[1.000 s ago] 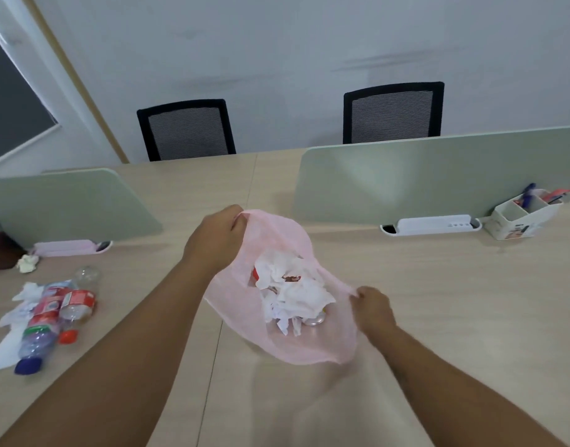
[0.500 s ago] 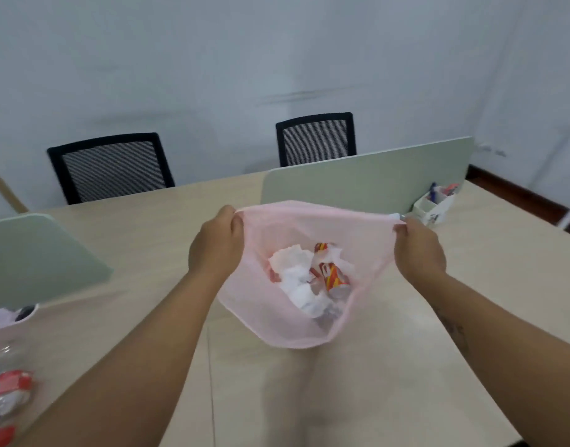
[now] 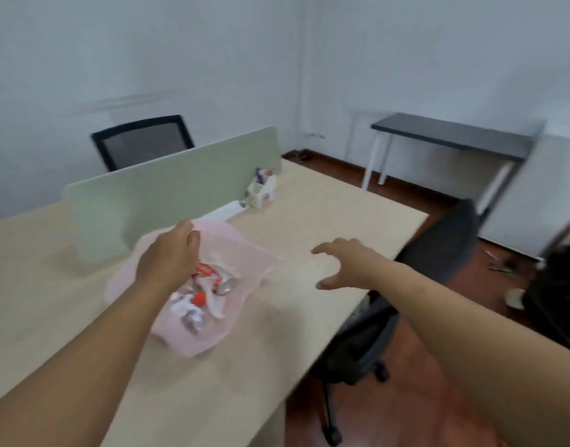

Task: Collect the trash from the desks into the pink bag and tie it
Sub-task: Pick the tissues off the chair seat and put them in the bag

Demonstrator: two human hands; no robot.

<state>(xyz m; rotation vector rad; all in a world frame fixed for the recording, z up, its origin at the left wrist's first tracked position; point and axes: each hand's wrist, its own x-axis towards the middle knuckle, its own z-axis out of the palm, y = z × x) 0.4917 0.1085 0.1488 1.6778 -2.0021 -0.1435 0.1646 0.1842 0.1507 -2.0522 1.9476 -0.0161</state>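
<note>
The desk [image 3: 325, 214] fills mid-frame, and the bag [image 3: 245, 256] sags over it at centre, mouth up so the trash [image 3: 206, 295] cannot spill. My left hand [image 3: 167, 256] pinches the rim to hold it open. My right hand [image 3: 345, 262], centre-right, hovers with fingers spread, holding nothing.

Head-worn view, forward and down over desk [image 3: 325, 204]

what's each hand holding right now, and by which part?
Left hand grips the pink bag by its upper rim. Right hand holds nothing, fingers spread above the desk.
</note>
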